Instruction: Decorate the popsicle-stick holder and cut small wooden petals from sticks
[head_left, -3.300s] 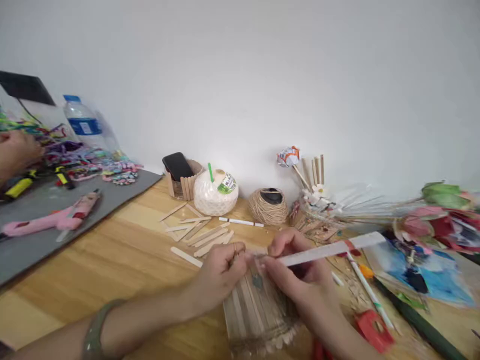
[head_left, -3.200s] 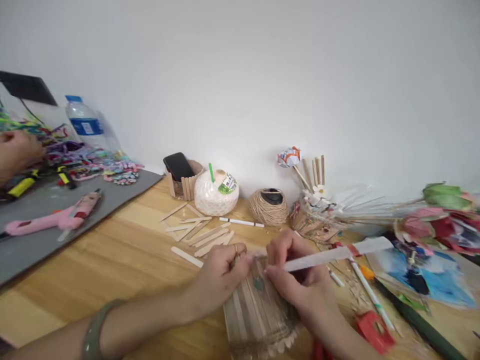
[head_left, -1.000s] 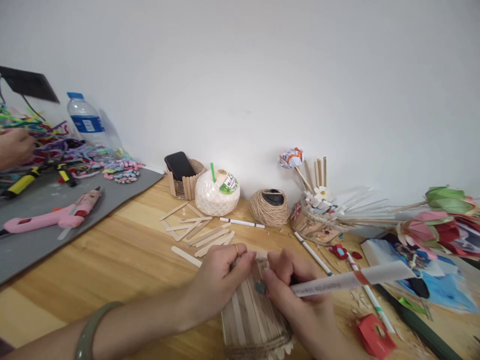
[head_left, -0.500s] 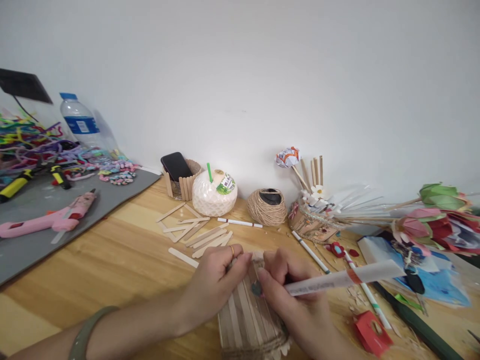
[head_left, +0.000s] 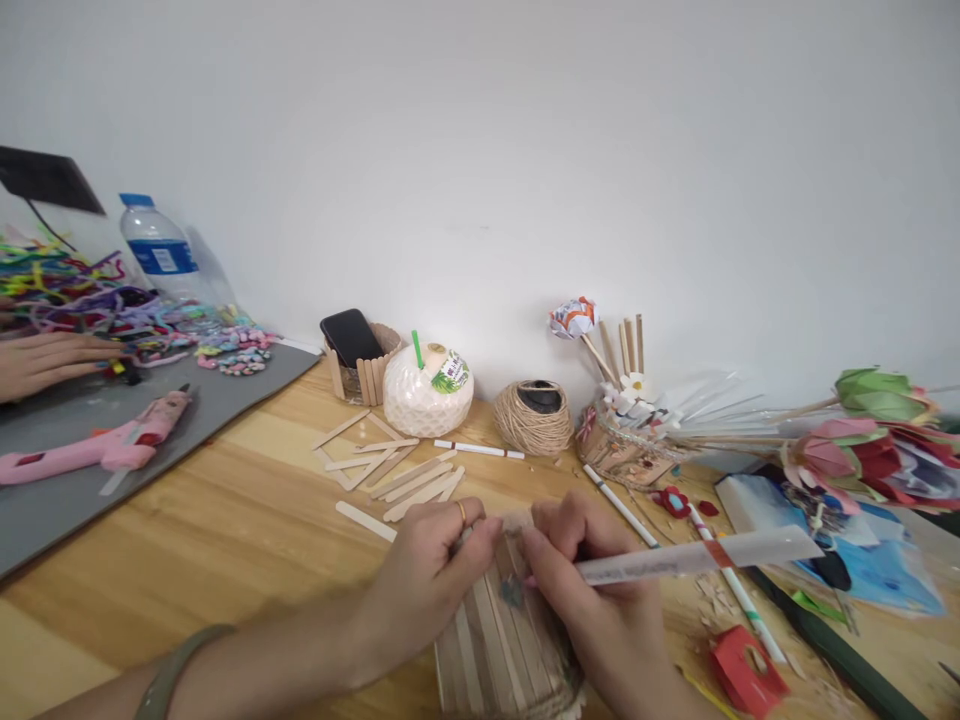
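A panel of popsicle sticks (head_left: pixel 495 650), bound with twine at its near end, lies on the wooden table (head_left: pixel 247 520) in front of me. My left hand (head_left: pixel 431 575), with a ring on one finger, presses on the panel's far left edge. My right hand (head_left: pixel 592 590) grips a long white marker (head_left: pixel 690 556) whose tip touches a small dark mark (head_left: pixel 513 592) on the sticks. The marker's rear end points right.
Loose popsicle sticks (head_left: pixel 397 470), a white coconut with a green straw (head_left: pixel 427 388), a twine ball (head_left: pixel 534 416) and a stick-built phone holder (head_left: pixel 358 356) stand behind. A pink glue gun (head_left: pixel 97 446) lies on a grey mat; another person's hand (head_left: pixel 41 360) rests at far left. Paper flowers (head_left: pixel 877 430) and a red piece (head_left: pixel 746 672) are at right.
My hands stay on the stick panel, the marker tip shifting slightly over the dark mark. The other person's hand at far left has come back into view beside the pipe cleaners.
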